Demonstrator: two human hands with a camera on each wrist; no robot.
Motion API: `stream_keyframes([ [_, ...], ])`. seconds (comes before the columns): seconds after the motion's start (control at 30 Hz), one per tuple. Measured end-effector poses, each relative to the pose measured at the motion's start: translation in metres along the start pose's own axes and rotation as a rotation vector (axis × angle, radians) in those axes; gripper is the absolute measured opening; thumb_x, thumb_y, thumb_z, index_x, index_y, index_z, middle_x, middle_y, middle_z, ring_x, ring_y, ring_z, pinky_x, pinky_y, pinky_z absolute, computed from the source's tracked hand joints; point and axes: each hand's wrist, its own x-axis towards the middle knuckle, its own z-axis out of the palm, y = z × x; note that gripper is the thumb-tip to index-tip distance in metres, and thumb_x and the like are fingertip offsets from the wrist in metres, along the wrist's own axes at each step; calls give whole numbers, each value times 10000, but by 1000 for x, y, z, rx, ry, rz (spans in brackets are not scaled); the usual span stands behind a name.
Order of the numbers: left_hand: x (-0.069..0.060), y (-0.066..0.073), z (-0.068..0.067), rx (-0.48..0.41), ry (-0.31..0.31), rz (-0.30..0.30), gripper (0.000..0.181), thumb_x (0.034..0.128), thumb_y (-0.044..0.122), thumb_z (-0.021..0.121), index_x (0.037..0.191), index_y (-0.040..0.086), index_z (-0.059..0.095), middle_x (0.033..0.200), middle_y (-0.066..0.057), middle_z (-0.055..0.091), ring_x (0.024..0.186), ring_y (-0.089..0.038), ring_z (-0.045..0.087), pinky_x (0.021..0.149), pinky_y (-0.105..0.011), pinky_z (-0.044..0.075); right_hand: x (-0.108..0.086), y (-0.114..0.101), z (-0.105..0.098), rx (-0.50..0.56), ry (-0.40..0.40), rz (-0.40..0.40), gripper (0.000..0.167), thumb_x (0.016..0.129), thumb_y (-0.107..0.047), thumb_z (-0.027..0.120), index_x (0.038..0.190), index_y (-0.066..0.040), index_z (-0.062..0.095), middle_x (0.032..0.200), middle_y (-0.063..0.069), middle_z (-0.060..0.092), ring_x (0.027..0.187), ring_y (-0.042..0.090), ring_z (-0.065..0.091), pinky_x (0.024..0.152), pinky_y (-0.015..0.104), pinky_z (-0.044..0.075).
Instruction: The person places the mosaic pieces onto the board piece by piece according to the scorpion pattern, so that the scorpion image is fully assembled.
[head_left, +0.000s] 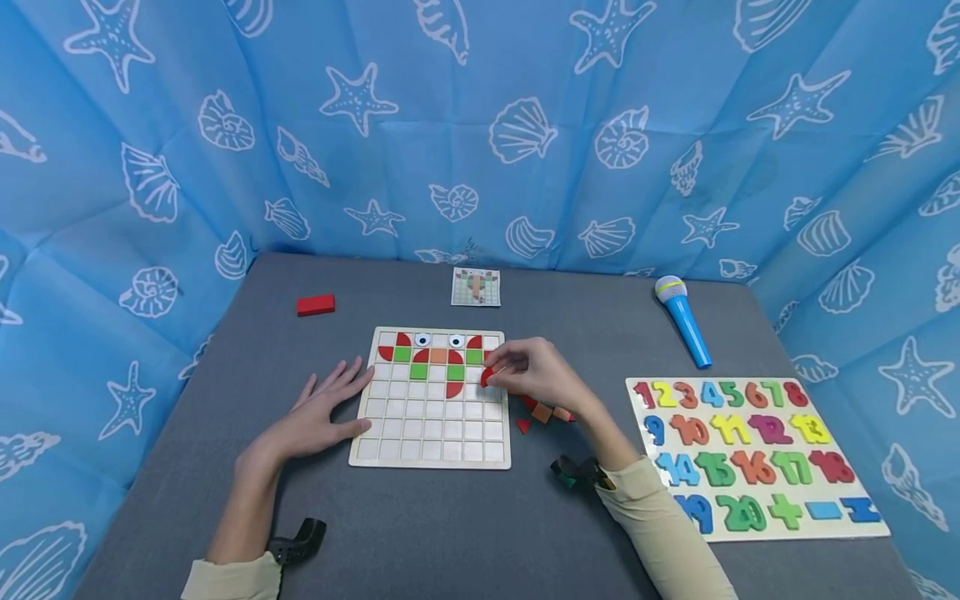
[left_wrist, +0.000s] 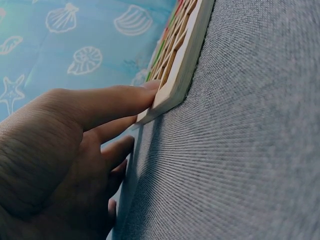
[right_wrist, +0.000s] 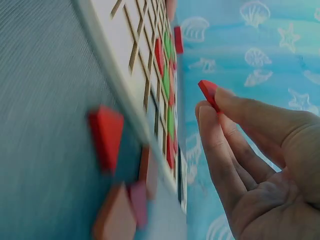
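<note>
A white gridded board (head_left: 427, 429) lies on the grey table, with red, green and orange pieces and two eye pieces set in its upper rows. My left hand (head_left: 318, 417) rests at the board's left edge, fingers spread and straight; in the left wrist view the thumb (left_wrist: 120, 100) touches the board's rim. Between thumb and fingertips my right hand (head_left: 540, 372) pinches a red quarter-circle piece (right_wrist: 209, 94), held above the board's right side. Loose red and orange pieces (head_left: 542, 412) lie just right of the board, partly under the right hand.
A small pattern card (head_left: 476, 287) lies behind the board. At the back left is a red block (head_left: 316, 305). A blue toy microphone (head_left: 684, 323) and a number puzzle board (head_left: 738, 492) are on the right. A blue shell-print curtain (head_left: 450, 150) surrounds the table.
</note>
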Motion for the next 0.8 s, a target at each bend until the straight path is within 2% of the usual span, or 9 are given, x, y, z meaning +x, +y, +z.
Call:
stream_keyframes([
  [0.13,0,-3,2,-17,17,18,884,976,464,756,1712,189,351,1804,-249,205,1682,-533,55,1279,-804,-85,15,-9,15,-19,-36,-40,211,983,-70,781,1191,-51,811,1135,119,822,930,184,795,845,265,631],
  [0.3,3,-2,2,21,-4,-26,886,991,471,752,1717,179,335,1815,-224,198,1692,-520,56,1299,-789,-70,34,-19,36,-11,-111,-88,241,987,-26,759,1224,-2,796,1201,169,806,908,266,820,767,216,583],
  [0.4,3,3,-1,31,-23,-44,887,1000,445,753,1716,142,326,1813,-235,188,1690,-526,49,1298,-791,-72,45,-25,47,-57,-144,-112,234,987,-25,753,1215,0,800,1182,167,812,825,222,791,730,189,565],
  [0.5,4,2,-1,36,-27,-52,888,1003,457,744,1719,149,318,1817,-229,179,1694,-522,37,1301,-786,-82,55,-31,57,-109,-169,-126,229,985,-26,746,1204,-3,809,1169,156,819,757,143,736,701,177,544],
  [0.57,4,1,0,35,-30,-57,894,1004,466,743,1721,151,313,1819,-228,171,1694,-523,29,1300,-785,-92,60,-34,62,-134,-189,-131,233,982,-26,743,1204,2,809,1162,154,822,770,113,728,704,166,545],
  [0.8,5,0,0,43,-30,-64,897,1005,475,738,1723,155,306,1821,-222,165,1697,-517,22,1302,-778,-103,67,-39,70,-210,-220,-173,242,968,-17,751,1200,-1,817,1128,141,835,840,143,742,767,178,569],
])
